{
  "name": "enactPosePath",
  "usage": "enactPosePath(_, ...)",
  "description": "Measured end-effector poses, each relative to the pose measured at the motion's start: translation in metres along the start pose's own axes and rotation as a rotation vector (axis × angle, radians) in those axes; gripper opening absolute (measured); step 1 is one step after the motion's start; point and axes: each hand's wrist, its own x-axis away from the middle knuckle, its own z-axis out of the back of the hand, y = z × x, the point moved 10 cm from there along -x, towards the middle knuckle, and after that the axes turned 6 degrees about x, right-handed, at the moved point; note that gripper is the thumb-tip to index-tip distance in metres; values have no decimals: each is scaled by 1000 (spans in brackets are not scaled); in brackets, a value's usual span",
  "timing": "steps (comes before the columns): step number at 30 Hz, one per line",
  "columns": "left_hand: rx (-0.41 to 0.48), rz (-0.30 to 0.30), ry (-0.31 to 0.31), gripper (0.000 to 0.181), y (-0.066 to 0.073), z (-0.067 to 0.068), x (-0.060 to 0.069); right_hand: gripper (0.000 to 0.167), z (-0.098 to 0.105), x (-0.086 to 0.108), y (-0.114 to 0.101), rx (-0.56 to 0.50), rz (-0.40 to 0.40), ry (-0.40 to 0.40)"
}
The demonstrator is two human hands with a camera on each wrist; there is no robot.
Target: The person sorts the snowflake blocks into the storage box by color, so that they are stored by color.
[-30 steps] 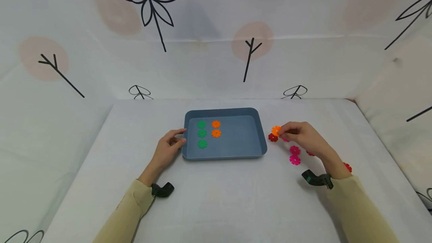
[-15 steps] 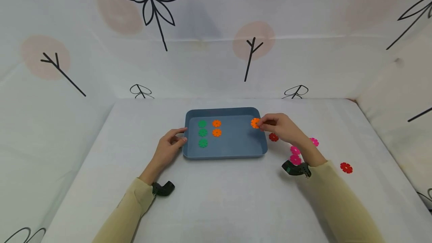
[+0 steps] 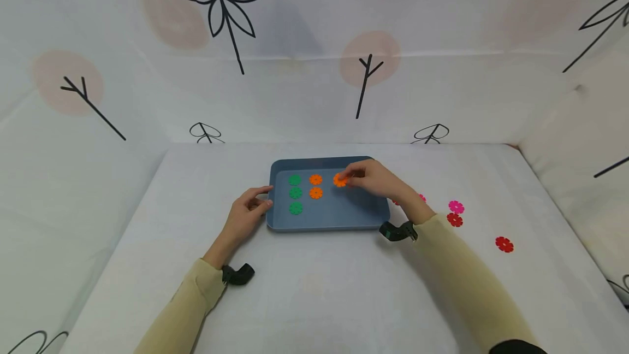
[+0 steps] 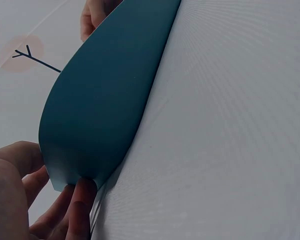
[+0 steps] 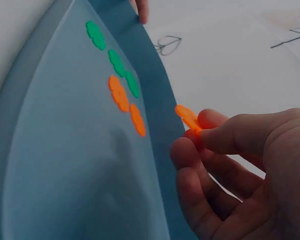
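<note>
A blue-grey tray (image 3: pixel 344 214) holds a column of three green flower-shaped discs (image 3: pixel 295 193), with two orange ones (image 3: pixel 316 193) beside it. Over the tray, right of the orange pair, my right hand (image 3: pixel 380 179) pinches another orange disc (image 3: pixel 339 180) between thumb and fingers. In the right wrist view this disc (image 5: pixel 186 116) is raised off the tray floor (image 5: pixel 65 150). My left hand (image 3: pixel 241 220) touches the tray's left edge with relaxed fingers; the left wrist view shows its fingertips against the tray's outer side (image 4: pixel 100 90).
Right of the tray, a pink disc (image 3: pixel 456 207) and a red disc (image 3: pixel 454 219) lie on the white cloth, with another red disc (image 3: pixel 504 245) farther right. More discs are partly hidden behind my right wrist. Patterned cloth walls rise behind and beside the table.
My right hand has carried the orange disc left, from the loose discs on the cloth to over the tray. My left hand has stayed at the tray's edge.
</note>
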Motion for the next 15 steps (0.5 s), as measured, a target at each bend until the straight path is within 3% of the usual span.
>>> enactPosePath(10,-3,-10,-2,39,0,0,-1,22,-28,-25,-5,57,35,-127)
enactPosePath(15,-6,-7,-2,39,1,0,0,24,-45,-30,-3,16,22,-231)
